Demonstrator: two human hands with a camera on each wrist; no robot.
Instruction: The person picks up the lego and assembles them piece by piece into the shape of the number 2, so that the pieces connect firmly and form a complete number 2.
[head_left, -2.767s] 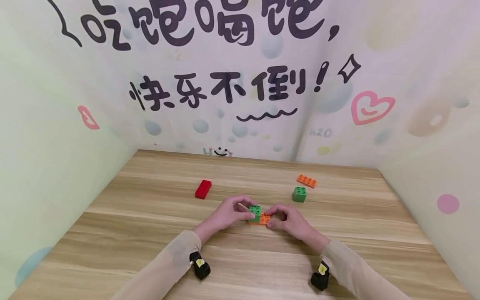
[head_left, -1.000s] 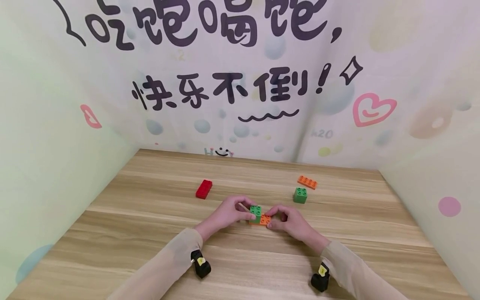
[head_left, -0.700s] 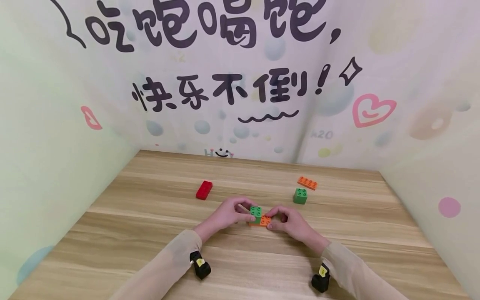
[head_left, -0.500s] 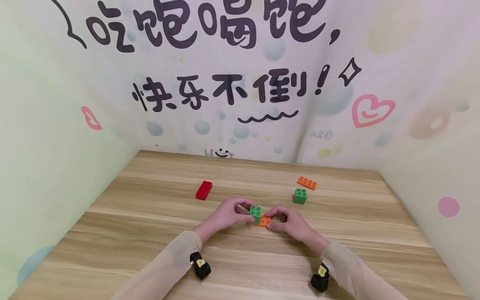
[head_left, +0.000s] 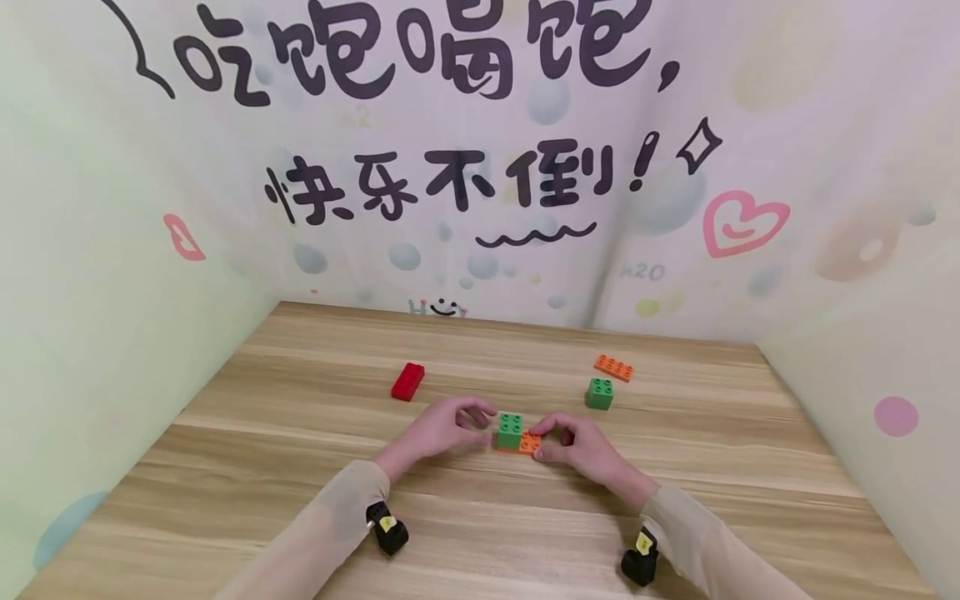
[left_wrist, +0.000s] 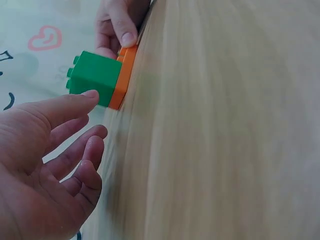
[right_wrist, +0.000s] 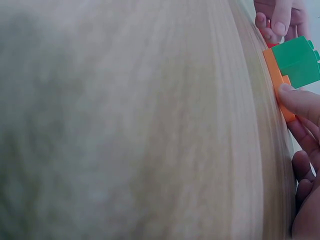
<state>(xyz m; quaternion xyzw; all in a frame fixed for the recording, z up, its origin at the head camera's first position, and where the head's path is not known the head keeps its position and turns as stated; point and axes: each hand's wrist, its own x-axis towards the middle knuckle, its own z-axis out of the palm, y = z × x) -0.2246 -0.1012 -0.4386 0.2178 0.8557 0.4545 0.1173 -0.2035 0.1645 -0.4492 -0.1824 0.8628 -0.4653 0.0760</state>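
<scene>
A green building brick (head_left: 510,430) sits on the left half of a flat orange brick (head_left: 529,442), studs up, in the middle of the table. My right hand (head_left: 588,450) pinches the orange brick's free right end between thumb and fingers; the thumb (right_wrist: 295,97) shows against its side in the right wrist view. Just left of the green brick is my left hand (head_left: 446,427), its fingers parted and holding nothing. In the left wrist view that hand (left_wrist: 55,155) is spread beside the green brick (left_wrist: 95,78), with the thumb tip overlapping its lower corner.
A red brick (head_left: 408,382) lies behind the left hand. Back right, a second green brick (head_left: 600,393) stands in front of another flat orange brick (head_left: 614,367). The wooden table (head_left: 300,467) meets printed cloth walls (head_left: 450,250) at the back and sides.
My left hand has let go of the green brick and drawn back a little to the left. The right hand stays on the orange brick, and both bricks remain in place.
</scene>
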